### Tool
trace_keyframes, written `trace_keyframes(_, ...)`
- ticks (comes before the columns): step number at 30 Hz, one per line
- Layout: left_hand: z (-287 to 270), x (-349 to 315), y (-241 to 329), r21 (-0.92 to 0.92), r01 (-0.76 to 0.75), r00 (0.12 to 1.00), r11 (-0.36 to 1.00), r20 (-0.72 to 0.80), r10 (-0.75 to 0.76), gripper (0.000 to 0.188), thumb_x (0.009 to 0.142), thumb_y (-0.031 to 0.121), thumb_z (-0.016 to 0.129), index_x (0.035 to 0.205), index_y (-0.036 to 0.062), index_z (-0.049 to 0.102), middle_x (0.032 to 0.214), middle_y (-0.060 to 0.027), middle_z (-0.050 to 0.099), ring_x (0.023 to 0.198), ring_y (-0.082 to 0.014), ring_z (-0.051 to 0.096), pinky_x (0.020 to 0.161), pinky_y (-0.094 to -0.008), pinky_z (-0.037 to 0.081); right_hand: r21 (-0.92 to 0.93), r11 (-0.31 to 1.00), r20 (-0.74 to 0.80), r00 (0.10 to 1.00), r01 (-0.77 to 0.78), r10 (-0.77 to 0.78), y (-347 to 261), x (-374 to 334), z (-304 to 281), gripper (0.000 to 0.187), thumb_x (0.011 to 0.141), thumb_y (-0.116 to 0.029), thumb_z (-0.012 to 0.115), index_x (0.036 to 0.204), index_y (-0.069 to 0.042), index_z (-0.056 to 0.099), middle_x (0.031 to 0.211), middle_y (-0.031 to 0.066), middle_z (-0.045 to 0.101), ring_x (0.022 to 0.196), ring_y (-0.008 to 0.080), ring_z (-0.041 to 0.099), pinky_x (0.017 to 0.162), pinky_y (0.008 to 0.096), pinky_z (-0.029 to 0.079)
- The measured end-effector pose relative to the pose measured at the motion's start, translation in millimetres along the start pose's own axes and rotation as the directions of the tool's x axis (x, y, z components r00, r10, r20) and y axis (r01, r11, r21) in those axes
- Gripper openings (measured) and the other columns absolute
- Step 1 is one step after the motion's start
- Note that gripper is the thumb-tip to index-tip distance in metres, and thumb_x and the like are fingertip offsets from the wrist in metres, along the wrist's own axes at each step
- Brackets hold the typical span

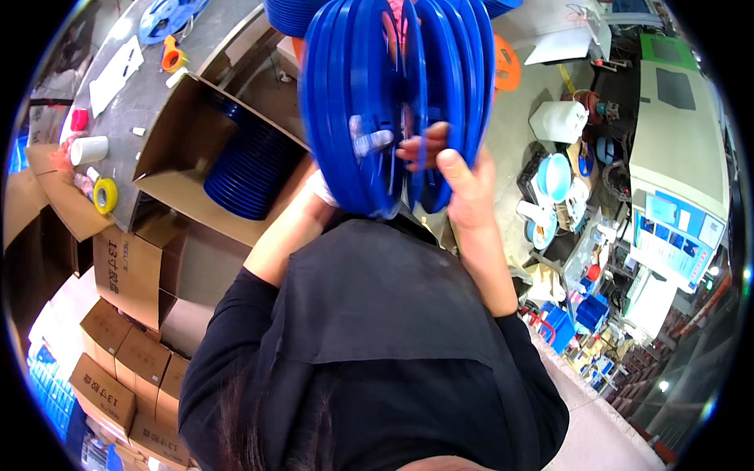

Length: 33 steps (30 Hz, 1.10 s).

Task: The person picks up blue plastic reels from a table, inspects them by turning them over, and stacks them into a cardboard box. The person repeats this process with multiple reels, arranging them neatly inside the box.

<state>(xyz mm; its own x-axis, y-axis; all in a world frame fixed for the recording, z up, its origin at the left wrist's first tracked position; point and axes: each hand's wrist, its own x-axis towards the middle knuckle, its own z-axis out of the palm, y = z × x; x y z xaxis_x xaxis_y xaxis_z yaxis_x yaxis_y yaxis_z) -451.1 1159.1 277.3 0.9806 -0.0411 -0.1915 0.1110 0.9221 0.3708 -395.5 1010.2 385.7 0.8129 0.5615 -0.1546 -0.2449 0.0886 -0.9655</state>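
Holding a thick set of blue round plastic reels point(342, 102) on edge, the person keeps them in front of the dark apron point(385, 290), the discs parted into two groups by a narrow gap. The right hand point(470, 188) has its grip on the right-hand group, thumb along the near edge and fingers bent into the gap; the left hand point(320, 190) is at the lower left edge of the set, mostly hidden by the discs, so how tightly its grip closes cannot be told. Just to the left is an open brown cardboard box point(188, 200), holding a close-packed row of dark blue reels point(247, 173) set face to face. Below it, nearer the person, another open cardboard box point(126, 271) has its flaps spread, its contents out of sight. Lower still, several closed brown cartons point(141, 361) are piled together, their contents hidden. Farther left, a grey surface point(157, 94) carries a yellow tape roll point(104, 195), a white cylindrical roll point(89, 150) and an orange tape dispenser point(171, 56). Well to the right are a white plastic jug point(558, 122) and a light blue round basin point(555, 177); what the jug contains cannot be told.
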Motion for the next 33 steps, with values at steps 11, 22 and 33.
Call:
trace_keyframes(11,-28.4,-23.9,13.5,-0.522,0.101,0.953,0.847,0.296,0.069,0.079,0.077,0.034,0.076,0.142,0.0051,0.041,0.135,-0.0203,0.049,0.126,-0.036,0.049,0.108,-0.0504,0.04,-0.195,0.9,-0.417,0.864,-0.389,0.283,-2.0,-36.2,-131.2,0.038,0.097,-0.036,0.057,0.107,0.0,0.06,0.086,0.0113,0.068,0.077,0.0205,0.065,0.074,0.0329,0.052)
trace_keyframes(22,-24.0,0.4,8.8,-0.56,0.108,0.892,0.822,0.419,0.168,0.082,0.083,0.055,0.063,0.144,0.0067,0.037,0.132,-0.0127,0.051,0.123,-0.0303,0.051,0.113,-0.0488,0.034,-0.197,0.888,-0.41,0.858,-0.415,0.309,-13.1,-69.5,-175.2,0.039,0.097,-0.037,0.055,0.107,0.0,0.061,0.09,0.0122,0.069,0.083,0.0204,0.066,0.076,0.0333,0.052)
trace_keyframes(33,-26.0,-12.6,23.5,-0.496,0.01,0.956,0.868,0.26,0.137,0.075,0.086,0.049,0.061,0.143,0.0055,0.038,0.133,-0.0136,0.051,0.121,-0.0296,0.052,0.111,-0.0444,0.036,0.346,0.927,-0.259,0.965,0.142,-0.051,7.3,-81.9,-194.6,0.053,0.098,-0.045,0.048,0.125,0.0,0.046,0.09,0.0041,0.051,0.08,0.0169,0.051,0.084,0.0382,0.048)
